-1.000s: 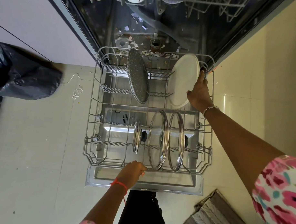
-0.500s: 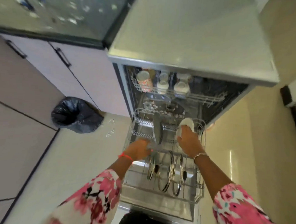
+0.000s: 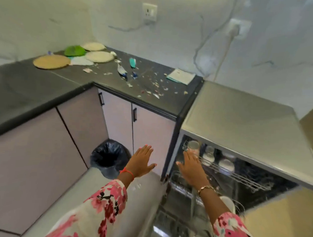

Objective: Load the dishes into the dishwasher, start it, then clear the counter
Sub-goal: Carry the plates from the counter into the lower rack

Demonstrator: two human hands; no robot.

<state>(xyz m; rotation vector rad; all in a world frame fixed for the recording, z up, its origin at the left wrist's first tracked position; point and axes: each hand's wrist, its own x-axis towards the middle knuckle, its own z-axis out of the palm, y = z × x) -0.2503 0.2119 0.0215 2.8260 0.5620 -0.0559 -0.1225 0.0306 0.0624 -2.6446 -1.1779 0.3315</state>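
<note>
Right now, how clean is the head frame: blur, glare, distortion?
Head view: motion blur throughout, plain on the white wall socket and pink flowered sleeve; wide-angle stretch toward the edges; mild sheen on the steel dishwasher top; its interior is dark, detail lost.

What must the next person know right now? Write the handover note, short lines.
Left hand: open, empty, before the cabinet door.
Right hand: open, empty, by the upper rack.
The dishwasher is open: cups in that rack, a white plate lower down.
Done: dishes loaded, as far as shown.
Left: shut it, start it, clear the scraps and round mats off the counter.
</note>
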